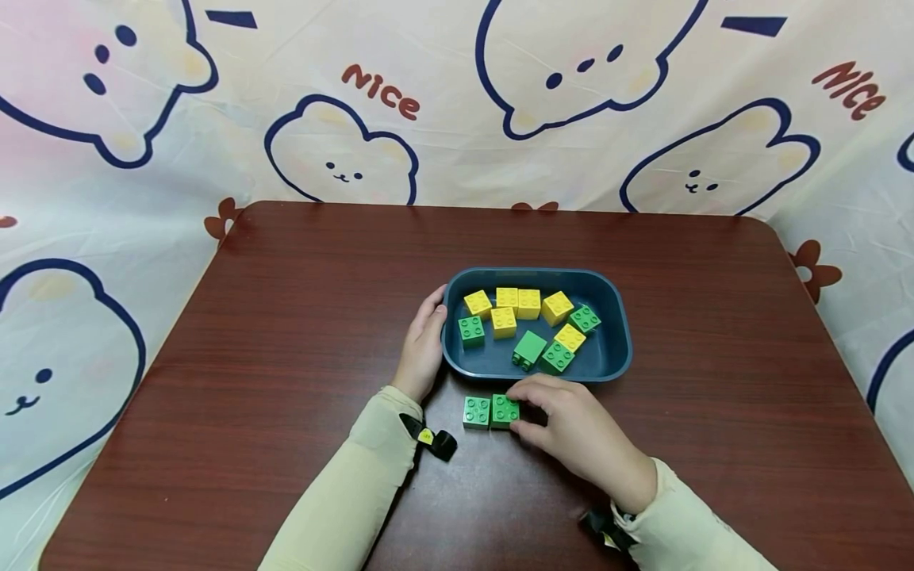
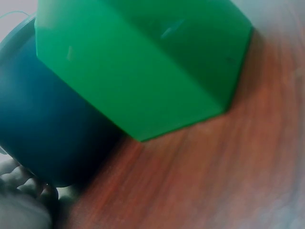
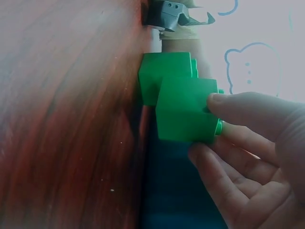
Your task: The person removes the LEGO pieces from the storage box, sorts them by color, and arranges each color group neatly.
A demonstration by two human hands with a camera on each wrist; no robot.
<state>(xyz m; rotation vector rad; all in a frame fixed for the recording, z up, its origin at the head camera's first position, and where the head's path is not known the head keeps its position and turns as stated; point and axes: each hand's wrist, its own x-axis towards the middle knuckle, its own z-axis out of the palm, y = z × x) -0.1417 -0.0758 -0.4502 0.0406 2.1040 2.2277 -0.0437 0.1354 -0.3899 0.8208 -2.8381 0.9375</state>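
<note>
On the table in front of the blue tray (image 1: 614,369) sit two green toy building blocks side by side. My right hand (image 1: 581,428) pinches the right-hand green block (image 1: 505,410) between thumb and fingers, also plain in the right wrist view. Directly left of it stands the other green block (image 1: 476,412), studs up. My left hand (image 1: 421,345) rests with fairly straight fingers against the tray's left end. Large in the left wrist view, a green block (image 2: 124,71) covers part of the tray (image 2: 43,109).
Inside the tray lie several yellow blocks (image 1: 503,323) and several green blocks (image 1: 529,348), one of them tipped on its side. Both wrists wear dark camera straps (image 1: 443,446). A printed cloth (image 1: 457,159) hangs behind the brown table (image 1: 286,317).
</note>
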